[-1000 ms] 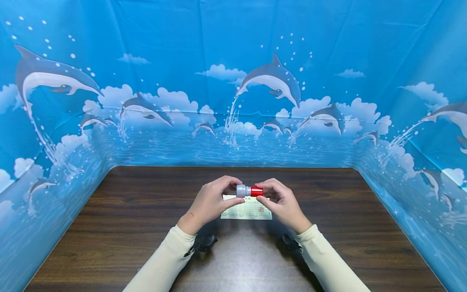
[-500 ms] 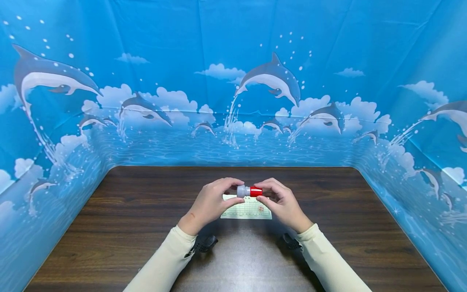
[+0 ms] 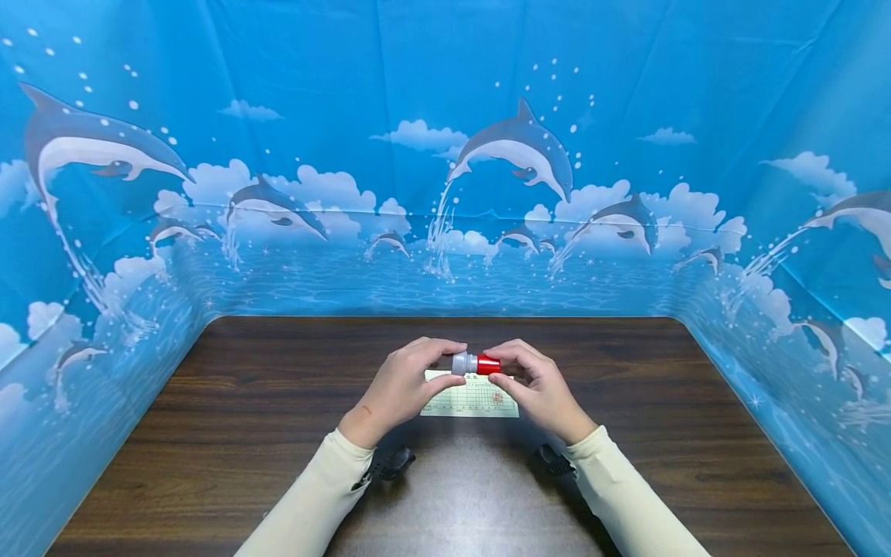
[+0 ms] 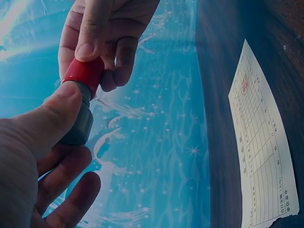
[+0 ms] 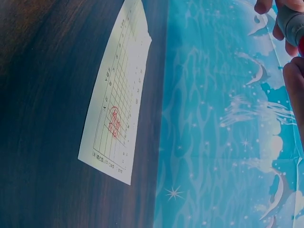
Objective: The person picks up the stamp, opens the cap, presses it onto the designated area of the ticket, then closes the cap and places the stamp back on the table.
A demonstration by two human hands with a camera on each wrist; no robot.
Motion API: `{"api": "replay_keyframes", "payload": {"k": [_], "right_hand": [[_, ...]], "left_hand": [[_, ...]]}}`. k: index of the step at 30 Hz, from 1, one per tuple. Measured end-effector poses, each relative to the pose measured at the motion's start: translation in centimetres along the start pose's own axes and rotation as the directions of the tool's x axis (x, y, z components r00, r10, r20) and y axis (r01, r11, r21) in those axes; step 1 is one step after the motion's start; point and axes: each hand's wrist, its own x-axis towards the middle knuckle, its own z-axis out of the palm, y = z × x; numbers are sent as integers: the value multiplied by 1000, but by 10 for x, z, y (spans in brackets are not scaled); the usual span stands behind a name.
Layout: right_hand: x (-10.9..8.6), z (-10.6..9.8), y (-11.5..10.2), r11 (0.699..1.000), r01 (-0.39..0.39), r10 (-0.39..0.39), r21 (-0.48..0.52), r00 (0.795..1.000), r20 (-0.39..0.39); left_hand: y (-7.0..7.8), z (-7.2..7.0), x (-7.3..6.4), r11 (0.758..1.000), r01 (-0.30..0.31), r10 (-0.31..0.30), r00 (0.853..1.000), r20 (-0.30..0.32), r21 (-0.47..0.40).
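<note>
A small stamp with a grey body (image 3: 461, 363) and a red cap (image 3: 489, 364) is held level above the table in the head view. My left hand (image 3: 400, 387) pinches the grey end between thumb and fingers. On the red end, the thumb and fingers of my right hand (image 3: 543, 387) keep their grip. The left wrist view shows the red cap (image 4: 84, 76) under the right thumb and the dark grey body (image 4: 80, 126) beside the left thumb. Below the stamp lies a pale green printed form (image 3: 469, 401) bearing a red stamped mark (image 5: 114, 122).
The dark wood-grain table (image 3: 244, 433) runs back to a blue dolphin-print curtain (image 3: 334, 263), which rises behind it and along both sides. Black wrist devices (image 3: 393, 463) sit under both cuffs.
The left forefinger has shifted slightly to the right along the grey body. Otherwise both hands, the stamp and the form stay almost where they were.
</note>
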Motion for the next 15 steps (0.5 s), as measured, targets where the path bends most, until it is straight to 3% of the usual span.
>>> {"api": "replay_keyframes", "payload": {"k": [8,15], "right_hand": [[0,0,-1,1000,4,-4,9,1000,-19],[0,1,1,1000,13,-13,23,1000,5]], "left_hand": [[1,0,1,1000,-10,11,1000,-11,26],[-1,0,0,1000,-23,24,1000,7,-3]]}}
